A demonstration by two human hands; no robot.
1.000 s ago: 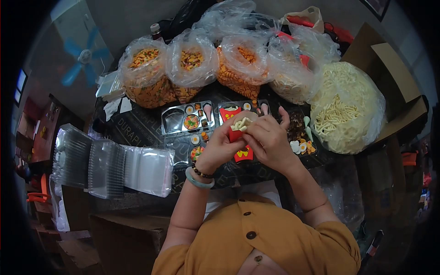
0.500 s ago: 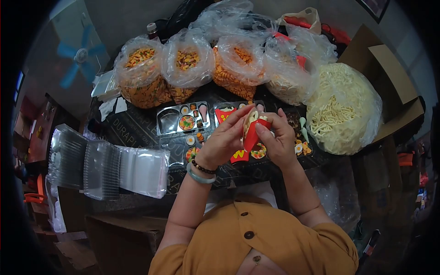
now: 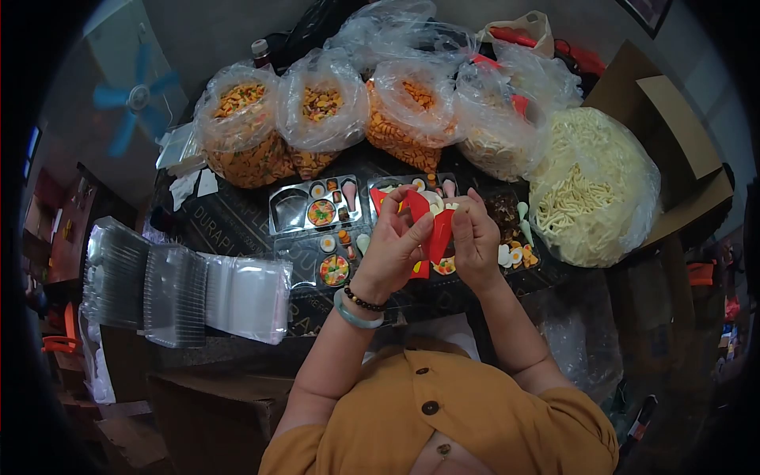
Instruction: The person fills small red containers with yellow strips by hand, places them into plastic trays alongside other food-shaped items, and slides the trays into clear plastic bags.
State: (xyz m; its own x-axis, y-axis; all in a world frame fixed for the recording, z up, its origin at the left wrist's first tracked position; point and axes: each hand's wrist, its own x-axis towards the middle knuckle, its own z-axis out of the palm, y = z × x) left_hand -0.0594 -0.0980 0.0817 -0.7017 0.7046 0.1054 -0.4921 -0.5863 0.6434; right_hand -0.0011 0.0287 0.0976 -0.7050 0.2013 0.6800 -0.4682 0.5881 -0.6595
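Observation:
Above the black-covered table, both hands are closed around a small red fries carton (image 3: 441, 236) with pale cream toy fries (image 3: 435, 203) showing at its top. My left hand (image 3: 389, 252) grips the carton's left side, thumb across the front. On the other side, my right hand (image 3: 477, 244) has its fingers against the carton's right edge and top. Beneath and to the left lie clear compartment trays (image 3: 290, 212) containing miniature food, including a small pizza (image 3: 322, 211) and fried eggs. My hands partly hide another red carton (image 3: 385, 199) in a tray behind them.
Open plastic bags (image 3: 321, 119) of small coloured pieces line the back. A large bag of cream sticks (image 3: 582, 194) stands at right, beside a cardboard box (image 3: 633, 83). Stacked clear trays (image 3: 174, 293) and plastic sleeves (image 3: 247, 297) sit at left.
The carton has turned more upright, its opening facing up. My left hand has shifted slightly right and now grips its left side; my right thumb has moved off its front.

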